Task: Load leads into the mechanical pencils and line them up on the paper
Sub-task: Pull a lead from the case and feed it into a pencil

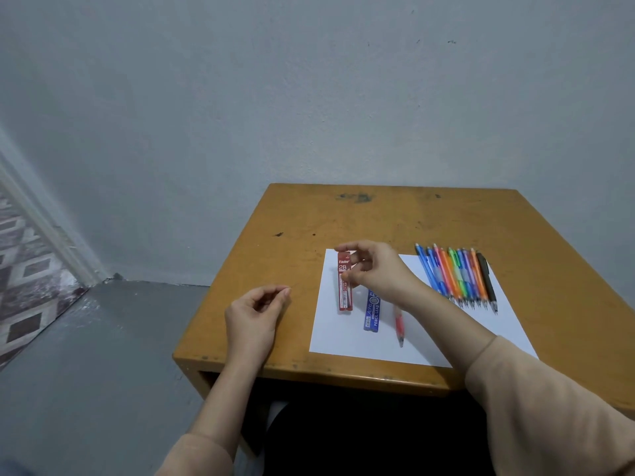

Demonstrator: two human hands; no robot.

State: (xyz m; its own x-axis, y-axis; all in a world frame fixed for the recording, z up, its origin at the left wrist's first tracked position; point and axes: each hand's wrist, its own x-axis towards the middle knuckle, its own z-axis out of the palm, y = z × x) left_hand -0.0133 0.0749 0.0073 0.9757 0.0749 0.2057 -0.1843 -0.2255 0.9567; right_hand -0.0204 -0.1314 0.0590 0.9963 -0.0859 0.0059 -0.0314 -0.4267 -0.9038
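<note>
The right hand (372,269) pinches the upper end of a flat red plastic lead case (345,297) lying on the white paper sheet (338,338), beside a blue lead case (372,316) and a lone red mechanical pencil (399,326). A row of coloured mechanical pencils (457,276) lies further right on the sheet. The left hand (254,314) hovers over the wooden table (378,214), thumb and fingertips together; whether they hold anything cannot be told.

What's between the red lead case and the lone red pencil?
The blue lead case, flat on the paper, in the head view. The right hand, pinching the red lead case, covers the blue one's far end.
</note>
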